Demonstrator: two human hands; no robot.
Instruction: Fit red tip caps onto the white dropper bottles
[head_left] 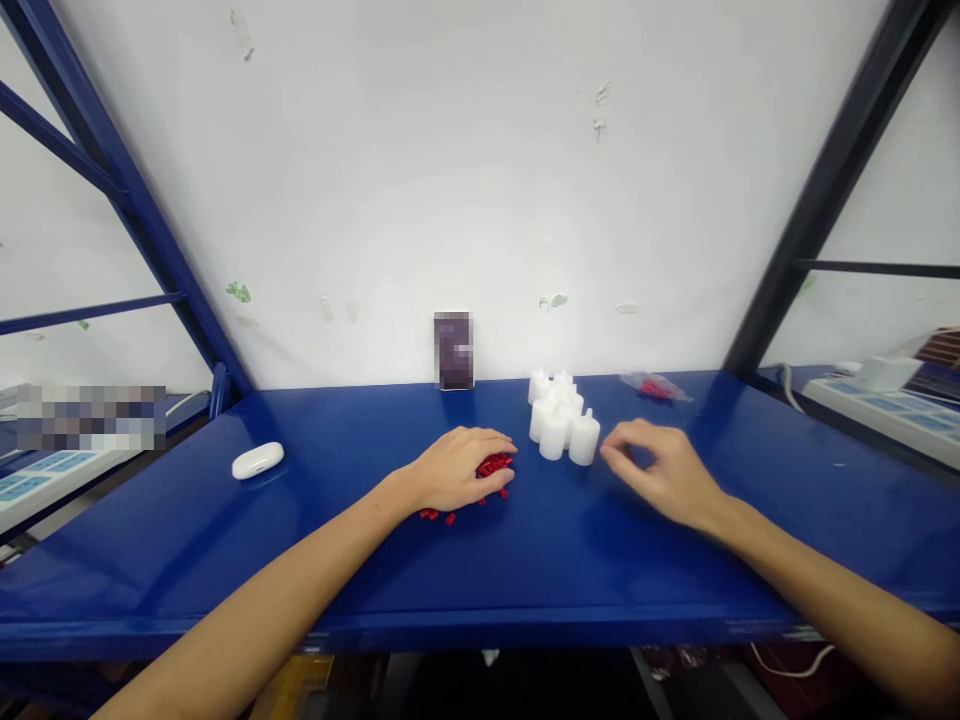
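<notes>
My left hand [457,468] lies on the blue shelf [315,540] with its fingers together, cupped over a small pile of red pieces [493,466]. A few red pieces [439,516] lie loose beside the wrist. Just to the right stands a cluster of several small white bottles [559,420]. My right hand [664,472] rests on the shelf beside the bottles, close to the nearest one but apart from it. Its fingers are curled, with thumb and forefinger drawn together in a pinch. Whether they hold anything is too small to tell.
A white earbud case [257,460] lies at the left of the shelf. A dark card [453,350] leans on the white wall behind. A clear bag of red pieces [654,387] lies at the back right. Blue frame posts [825,190] rise on both sides.
</notes>
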